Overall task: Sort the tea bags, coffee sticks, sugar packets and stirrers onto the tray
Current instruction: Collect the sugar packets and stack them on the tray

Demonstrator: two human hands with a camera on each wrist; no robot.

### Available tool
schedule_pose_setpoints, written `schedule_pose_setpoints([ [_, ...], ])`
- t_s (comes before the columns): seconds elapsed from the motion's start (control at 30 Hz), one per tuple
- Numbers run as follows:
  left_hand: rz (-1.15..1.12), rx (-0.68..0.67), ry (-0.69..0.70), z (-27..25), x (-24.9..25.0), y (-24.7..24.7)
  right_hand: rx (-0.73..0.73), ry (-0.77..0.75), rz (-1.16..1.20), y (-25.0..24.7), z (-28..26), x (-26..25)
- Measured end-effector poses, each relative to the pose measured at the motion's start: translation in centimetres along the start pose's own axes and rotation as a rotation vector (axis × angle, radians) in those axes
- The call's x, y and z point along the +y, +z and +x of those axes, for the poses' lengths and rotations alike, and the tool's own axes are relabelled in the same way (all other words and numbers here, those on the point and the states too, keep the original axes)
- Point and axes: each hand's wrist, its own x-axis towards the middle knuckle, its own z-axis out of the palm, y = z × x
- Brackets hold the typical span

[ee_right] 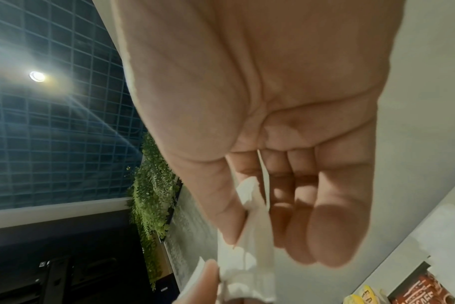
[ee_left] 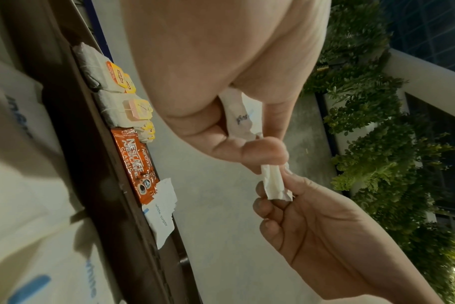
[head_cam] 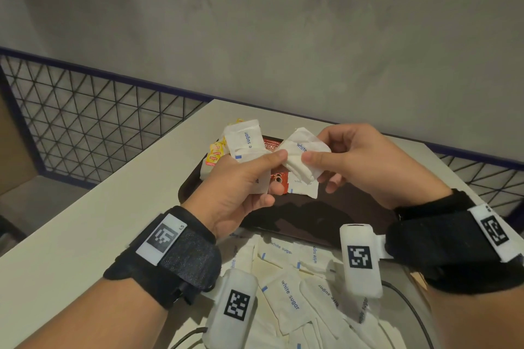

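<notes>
From the head view, both hands are raised above the brown tray [head_cam: 354, 207], which sits on the pale bench [head_cam: 93, 215]. The left hand [head_cam: 241, 187] is clamped on a small stack of white sugar packets [head_cam: 245, 140], pinched by thumb and fingers. The right hand [head_cam: 365, 161] is closed on one crumpled sugar packet [head_cam: 300, 156], whose near end is also nipped by the left thumb. Many more loose packets [head_cam: 289, 292] are spread on the bench nearest the person. A tear is judged possible if the shared packet is pulled from both ends, spilling sugar over the tray.

In the left wrist view, tea bags [ee_left: 122, 90], a coffee stick [ee_left: 135, 164] and a single packet [ee_left: 161, 214] are seen lying in a row on the tray. The crumpled packet is seen stretched between the two hands. The left-hand stack could fan out and drop onto that row, mixing the groups.

In the right wrist view, the crumpled packet is gripped between the right thumb and forefinger, the other fingers hanging loosely. With so light a pinch, a slip is likely. No stirrers are seen anywhere.
</notes>
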Motion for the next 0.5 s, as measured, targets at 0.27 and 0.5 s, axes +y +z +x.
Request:
schedule_pose_setpoints([
  [0.27,0.016,-0.002,-0.009,-0.11,0.07,0.04,0.012,0.002,0.036,0.36,-0.07,-0.15],
  [0.5,-0.024,0.013,-0.031,-0.12,0.20,0.18,0.035,0.001,0.012,-0.07,-0.13,-0.01],
])
